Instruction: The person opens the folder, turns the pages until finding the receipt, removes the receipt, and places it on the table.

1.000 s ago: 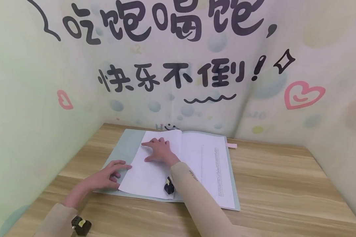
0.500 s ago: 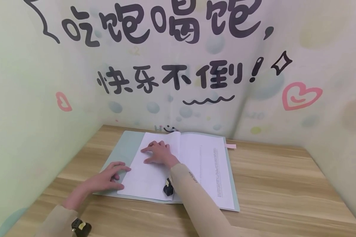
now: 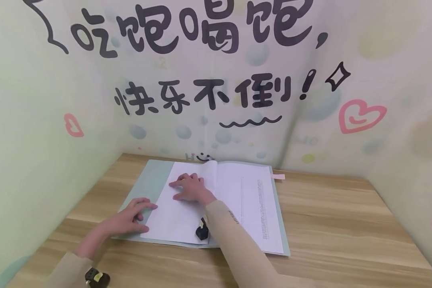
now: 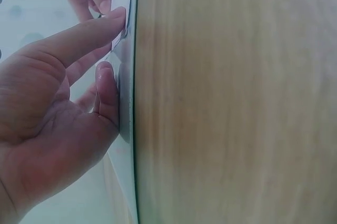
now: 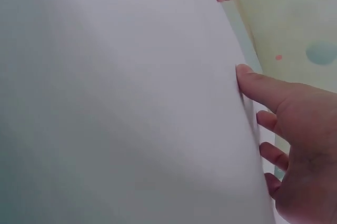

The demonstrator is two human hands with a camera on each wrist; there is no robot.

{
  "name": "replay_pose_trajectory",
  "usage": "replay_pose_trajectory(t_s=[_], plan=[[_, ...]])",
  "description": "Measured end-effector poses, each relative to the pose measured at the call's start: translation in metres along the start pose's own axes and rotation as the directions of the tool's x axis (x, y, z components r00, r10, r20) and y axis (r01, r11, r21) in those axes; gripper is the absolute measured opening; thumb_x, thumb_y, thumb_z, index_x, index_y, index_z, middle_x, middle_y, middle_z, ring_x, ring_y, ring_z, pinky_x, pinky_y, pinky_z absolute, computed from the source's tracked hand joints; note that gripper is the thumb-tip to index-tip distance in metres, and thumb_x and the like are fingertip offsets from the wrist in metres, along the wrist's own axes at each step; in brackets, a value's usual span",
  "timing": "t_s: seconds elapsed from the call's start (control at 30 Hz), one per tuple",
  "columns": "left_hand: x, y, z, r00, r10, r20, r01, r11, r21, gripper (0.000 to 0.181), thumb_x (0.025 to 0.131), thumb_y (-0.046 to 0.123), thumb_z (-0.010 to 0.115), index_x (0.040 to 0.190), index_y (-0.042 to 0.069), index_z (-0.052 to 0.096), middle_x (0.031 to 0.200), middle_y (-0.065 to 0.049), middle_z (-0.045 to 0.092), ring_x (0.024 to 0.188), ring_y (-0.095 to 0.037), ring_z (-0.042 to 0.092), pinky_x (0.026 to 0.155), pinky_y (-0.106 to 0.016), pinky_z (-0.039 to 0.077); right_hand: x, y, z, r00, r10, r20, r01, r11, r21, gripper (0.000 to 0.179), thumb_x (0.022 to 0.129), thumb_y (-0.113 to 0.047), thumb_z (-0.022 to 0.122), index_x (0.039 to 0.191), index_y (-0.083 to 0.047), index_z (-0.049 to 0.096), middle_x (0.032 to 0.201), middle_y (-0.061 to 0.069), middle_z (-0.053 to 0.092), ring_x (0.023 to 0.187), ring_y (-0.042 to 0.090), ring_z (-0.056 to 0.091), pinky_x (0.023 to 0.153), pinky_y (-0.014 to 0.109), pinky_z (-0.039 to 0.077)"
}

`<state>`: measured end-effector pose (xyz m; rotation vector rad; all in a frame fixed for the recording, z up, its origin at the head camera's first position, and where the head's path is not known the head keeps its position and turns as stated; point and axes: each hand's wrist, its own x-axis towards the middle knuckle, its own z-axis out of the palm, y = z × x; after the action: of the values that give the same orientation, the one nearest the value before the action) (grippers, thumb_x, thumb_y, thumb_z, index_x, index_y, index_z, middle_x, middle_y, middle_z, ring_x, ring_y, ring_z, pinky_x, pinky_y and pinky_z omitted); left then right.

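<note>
A book with a light blue cover (image 3: 147, 180) lies spread on the table, its left white page (image 3: 173, 224) blank and its right page (image 3: 252, 200) bearing narrow columns of small print. My right hand (image 3: 191, 189) rests on the upper part of the left page, fingers spread and slightly bent. At the lower left, my left hand (image 3: 131, 218) touches the page's outer edge with thumb and index finger, the other fingers over the bare cover. In the left wrist view the thumb (image 4: 113, 21) lies against the page near its corner. Neither hand grips anything.
A pink tab (image 3: 279, 176) sticks out from the book's right side. The wood-grain table (image 3: 345, 224) meets a printed wall (image 3: 209, 132) just behind the book, and another wall (image 3: 32, 160) rises on the left. Small black devices (image 3: 98, 278) sit at both wrists.
My right hand has slid slightly toward me on the left page. My left thumb has shifted a little right, onto the page's lower corner. The head view has drifted slightly.
</note>
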<state>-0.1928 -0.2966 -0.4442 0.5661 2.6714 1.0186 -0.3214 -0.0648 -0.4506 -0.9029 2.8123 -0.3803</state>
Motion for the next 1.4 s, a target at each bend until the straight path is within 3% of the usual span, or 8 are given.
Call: replay_pose_trajectory(t_s=[0.1, 0.23, 0.4, 0.63, 0.77, 0.97, 1.27, 1.4], plan=[[0.001, 0.002, -0.001, 1.000, -0.025, 0.004, 0.025, 1.000, -0.011, 0.061, 0.082, 0.022, 0.079, 0.134, 0.006, 0.053, 0.146, -0.031, 0.025, 0.098, -0.021, 0.049, 0.079, -0.022, 0.043, -0.001, 0.005, -0.005, 0.999, -0.032, 0.028, 0.032, 0.999, 0.002, 0.050, 0.092, -0.044, 0.067, 0.140, -0.044, 0.052, 0.150, -0.007, 0.047, 0.132, 0.025, 0.040, 0.105, 0.044, 0.033], [0.001, 0.004, -0.001, 0.998, -0.056, 0.022, 0.056, 0.998, -0.028, 0.061, 0.081, 0.023, 0.080, 0.133, 0.006, 0.053, 0.147, -0.032, 0.024, 0.100, -0.022, 0.048, 0.079, -0.023, 0.042, -0.006, 0.015, -0.016, 0.992, -0.121, 0.036, 0.118, 0.990, 0.083, 0.049, 0.093, -0.032, 0.067, 0.141, -0.032, 0.055, 0.149, -0.003, 0.051, 0.138, 0.022, 0.043, 0.115, 0.041, 0.033], [0.000, 0.006, 0.000, 0.998, -0.056, 0.015, 0.057, 0.998, -0.035, 0.062, 0.080, 0.022, 0.080, 0.133, 0.005, 0.052, 0.147, -0.032, 0.023, 0.099, -0.023, 0.048, 0.079, -0.024, 0.043, -0.019, 0.022, -0.043, 0.982, -0.178, -0.056, 0.187, 0.949, 0.254, 0.043, 0.095, -0.018, 0.066, 0.137, -0.016, 0.059, 0.144, 0.003, 0.056, 0.140, 0.021, 0.044, 0.119, 0.037, 0.030], [-0.002, 0.006, 0.001, 0.998, -0.068, 0.015, 0.069, 0.995, -0.076, 0.063, 0.079, 0.017, 0.081, 0.133, 0.005, 0.051, 0.145, -0.033, 0.021, 0.099, -0.025, 0.049, 0.078, -0.025, 0.044, -0.044, 0.037, -0.074, 0.977, -0.152, -0.152, 0.197, 0.913, 0.358, 0.042, 0.096, -0.020, 0.064, 0.137, -0.014, 0.057, 0.146, 0.003, 0.053, 0.143, 0.023, 0.039, 0.120, 0.042, 0.029], [0.000, 0.005, 0.001, 0.999, -0.043, 0.012, 0.043, 0.997, -0.067, 0.063, 0.079, 0.018, 0.081, 0.133, 0.004, 0.051, 0.146, -0.034, 0.021, 0.100, -0.025, 0.051, 0.079, -0.025, 0.045, -0.063, 0.056, -0.088, 0.977, -0.118, -0.177, 0.180, 0.901, 0.395, 0.045, 0.096, -0.021, 0.064, 0.140, -0.014, 0.054, 0.147, 0.003, 0.052, 0.141, 0.024, 0.041, 0.117, 0.044, 0.033], [0.000, 0.005, 0.000, 0.998, -0.063, 0.012, 0.063, 0.997, -0.042, 0.063, 0.079, 0.020, 0.081, 0.132, 0.006, 0.051, 0.147, -0.032, 0.021, 0.102, -0.026, 0.051, 0.080, -0.026, 0.046, -0.093, 0.092, -0.099, 0.970, -0.047, -0.240, 0.155, 0.878, 0.453, 0.044, 0.097, -0.020, 0.063, 0.139, -0.014, 0.053, 0.145, 0.004, 0.052, 0.139, 0.029, 0.044, 0.111, 0.050, 0.041], [-0.003, 0.006, 0.001, 0.999, -0.039, -0.002, 0.039, 0.997, -0.060, 0.064, 0.077, 0.019, 0.082, 0.131, 0.004, 0.052, 0.145, -0.033, 0.023, 0.098, -0.025, 0.052, 0.077, -0.022, 0.045, -0.137, 0.145, -0.103, 0.924, 0.072, -0.377, 0.135, 0.859, 0.494, 0.045, 0.096, -0.013, 0.062, 0.140, -0.007, 0.051, 0.143, 0.015, 0.053, 0.129, 0.034, 0.051, 0.103, 0.051, 0.047], [-0.002, 0.006, 0.002, 1.000, 0.003, -0.018, -0.004, 0.999, -0.043, 0.063, 0.078, 0.019, 0.082, 0.131, 0.003, 0.052, 0.145, -0.033, 0.025, 0.095, -0.022, 0.051, 0.076, -0.022, 0.045, -0.152, 0.170, -0.099, 0.905, 0.133, -0.403, 0.103, 0.853, 0.511, 0.046, 0.095, -0.008, 0.061, 0.139, -0.002, 0.049, 0.140, 0.021, 0.053, 0.126, 0.039, 0.052, 0.102, 0.054, 0.046]])
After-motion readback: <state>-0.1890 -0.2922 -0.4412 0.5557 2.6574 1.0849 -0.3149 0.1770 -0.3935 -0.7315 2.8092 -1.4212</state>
